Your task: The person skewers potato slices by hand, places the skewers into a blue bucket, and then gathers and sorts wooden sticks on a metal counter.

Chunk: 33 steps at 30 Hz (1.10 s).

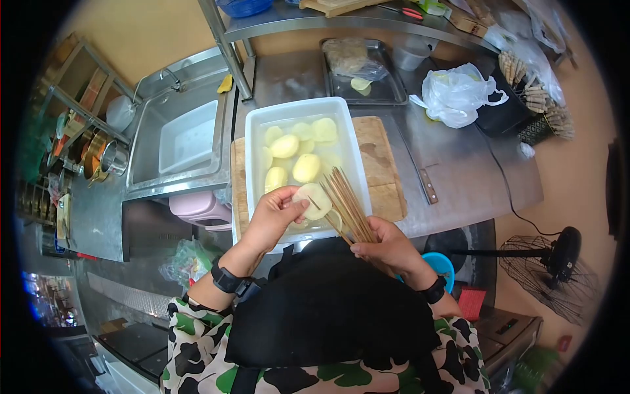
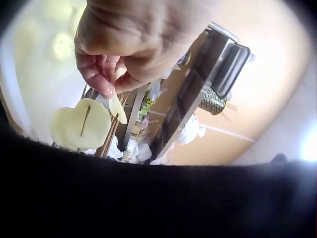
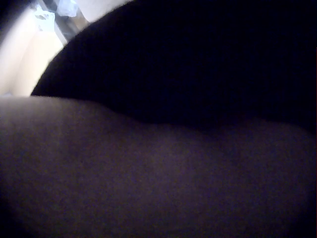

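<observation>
Over the near end of the white tub, my left hand pinches a thin pale potato slice between thumb and fingers. Close by, another potato slice has a wooden skewer running through its face, overlapping a further slice behind it. My right hand grips a bundle of wooden skewers, fanned upward at their far ends. Peeled whole potatoes and loose slices lie in cloudy water in the tub. Dark cloth and bare skin fill most of the right wrist view, hiding the right hand there.
A wooden board lies under the tub. To its right are a long knife and a white plastic bag. A dark baking tray stands behind, below a metal shelf. A sink is at left.
</observation>
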Available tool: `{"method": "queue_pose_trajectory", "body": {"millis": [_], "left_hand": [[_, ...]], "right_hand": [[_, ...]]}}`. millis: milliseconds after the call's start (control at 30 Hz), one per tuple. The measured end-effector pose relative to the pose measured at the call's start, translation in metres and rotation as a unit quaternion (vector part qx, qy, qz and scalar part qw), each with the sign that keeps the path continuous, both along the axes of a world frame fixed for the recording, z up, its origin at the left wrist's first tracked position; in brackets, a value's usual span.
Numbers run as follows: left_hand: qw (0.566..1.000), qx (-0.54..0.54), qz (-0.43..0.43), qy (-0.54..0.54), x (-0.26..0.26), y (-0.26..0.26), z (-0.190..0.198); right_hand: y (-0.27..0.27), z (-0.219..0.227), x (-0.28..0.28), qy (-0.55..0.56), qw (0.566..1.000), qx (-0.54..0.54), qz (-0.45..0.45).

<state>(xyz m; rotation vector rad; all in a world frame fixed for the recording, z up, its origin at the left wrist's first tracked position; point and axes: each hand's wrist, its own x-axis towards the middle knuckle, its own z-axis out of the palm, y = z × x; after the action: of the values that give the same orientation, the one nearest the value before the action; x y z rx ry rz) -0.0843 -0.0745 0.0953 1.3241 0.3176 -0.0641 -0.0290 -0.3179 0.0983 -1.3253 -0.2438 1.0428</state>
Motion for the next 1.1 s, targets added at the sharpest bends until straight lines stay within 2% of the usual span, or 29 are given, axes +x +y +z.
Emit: {"method": "queue_pose_trajectory", "body": {"millis": [133,233,333,433,533,567,667,733,767,867,900,933,967,1000,1067,1100], "left_hand": [[0.995,0.09,0.004,-0.046,-0.001,-0.004,0.003],[0.973,0.198,0.005,-0.114,0.0,-0.006,-0.004],[0.905,0.384,-0.057,-0.173,0.001,-0.007,0.016],[0.891,0.384,-0.128,-0.205,0.001,-0.022,0.01],[0.94,0.279,-0.155,-0.126,0.011,-0.024,-0.003],[0.971,0.171,-0.117,-0.122,0.018,-0.021,-0.015],[0.969,0.239,-0.038,-0.047,0.045,-0.003,-0.064],[0.897,0.403,-0.124,-0.136,0.054,-0.006,-0.089],[0.842,0.484,-0.16,-0.175,0.059,-0.006,-0.099],[0.717,0.605,-0.192,-0.288,0.076,-0.02,-0.152],[0.712,0.63,-0.235,-0.204,0.08,-0.027,-0.152],[0.662,0.678,-0.255,-0.193,0.078,-0.027,-0.14],[0.711,0.636,-0.095,-0.284,0.077,-0.03,-0.161],[0.644,0.702,-0.186,-0.238,0.077,-0.029,-0.14],[0.631,0.718,-0.124,-0.264,0.076,-0.031,-0.153],[0.634,0.725,-0.15,-0.224,0.074,-0.03,-0.148]], "right_hand": [[-0.001,0.001,-0.002,-0.004,1.0,-0.005,-0.006],[-0.004,-0.003,-0.005,0.013,0.999,0.0,-0.033],[-0.005,0.001,-0.006,0.042,0.998,0.006,-0.042],[-0.004,-0.002,-0.005,0.025,0.999,0.008,-0.047],[-0.011,-0.009,0.002,0.017,0.997,0.015,-0.08],[-0.015,-0.01,0.003,0.016,0.994,0.015,-0.106],[-0.027,-0.014,0.006,0.006,0.987,0.014,-0.162],[-0.034,-0.016,0.008,-0.01,0.987,0.017,-0.162],[-0.036,-0.013,0.008,-0.005,0.985,0.005,-0.172],[-0.032,0.0,0.007,0.007,0.987,0.006,-0.159],[-0.035,-0.001,0.009,0.014,0.989,0.016,-0.146],[-0.035,-0.001,0.01,0.011,0.991,0.008,-0.136],[-0.037,-0.003,0.015,0.008,0.992,-0.003,-0.127],[-0.041,-0.01,0.023,-0.007,0.995,-0.01,-0.103],[-0.034,-0.014,0.036,-0.038,0.997,-0.009,-0.065],[-0.031,-0.012,0.04,-0.049,0.997,-0.002,-0.052]]}}
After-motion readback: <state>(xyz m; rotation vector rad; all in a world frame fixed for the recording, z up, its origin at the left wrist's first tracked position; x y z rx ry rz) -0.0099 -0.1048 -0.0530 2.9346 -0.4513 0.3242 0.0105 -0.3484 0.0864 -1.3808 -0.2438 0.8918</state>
